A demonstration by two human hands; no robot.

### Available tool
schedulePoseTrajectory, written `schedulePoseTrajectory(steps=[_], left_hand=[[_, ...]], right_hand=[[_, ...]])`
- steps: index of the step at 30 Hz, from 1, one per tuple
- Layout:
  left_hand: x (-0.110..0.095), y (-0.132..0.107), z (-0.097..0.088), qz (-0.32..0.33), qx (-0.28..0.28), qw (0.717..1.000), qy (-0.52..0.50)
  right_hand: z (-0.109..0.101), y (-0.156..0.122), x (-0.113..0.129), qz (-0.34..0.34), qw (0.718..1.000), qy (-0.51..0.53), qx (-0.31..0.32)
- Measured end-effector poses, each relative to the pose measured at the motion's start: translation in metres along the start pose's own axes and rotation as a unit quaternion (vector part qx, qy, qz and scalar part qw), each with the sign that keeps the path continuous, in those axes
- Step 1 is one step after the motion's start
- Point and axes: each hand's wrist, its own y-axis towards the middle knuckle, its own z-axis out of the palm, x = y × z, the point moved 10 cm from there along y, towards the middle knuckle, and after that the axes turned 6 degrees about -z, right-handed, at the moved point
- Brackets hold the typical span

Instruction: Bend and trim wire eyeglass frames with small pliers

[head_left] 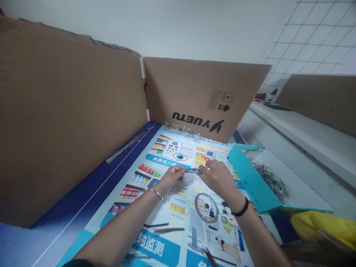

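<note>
The left hand [175, 173] and right hand [219, 178] grasp a slender silvery metal piece [194, 171] between them over the multicoloured printed sheet [178, 218].

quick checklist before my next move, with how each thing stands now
1. Right hand gripping the small metal tool: ok
2. Left hand closed near the tool's end: ok; what it pinches: cannot tell
3. Round coil apart from both hands: ok
4. Tangled wires inside the turquoise box: ok
5. Dark tool fully in view: not ok, cut off by the bottom edge
</note>
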Motion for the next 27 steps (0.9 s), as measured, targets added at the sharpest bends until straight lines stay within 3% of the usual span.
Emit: schedulePoseTrajectory(steps=[11, 27], left_hand=[[0.0016, 0.0006, -0.0006, -0.007, -0.009, 1.0, 0.003], [-0.006, -0.0023, -0.0059, 0.048, -0.053, 0.997, -0.016]], right_hand=[[0.0009, -0.0012, 0.0002, -0.003, 1.0, 0.006, -0.012], [-0.0026, 0.0011, 0.0033, 0.031, 0.999, -0.02, -0.027]])
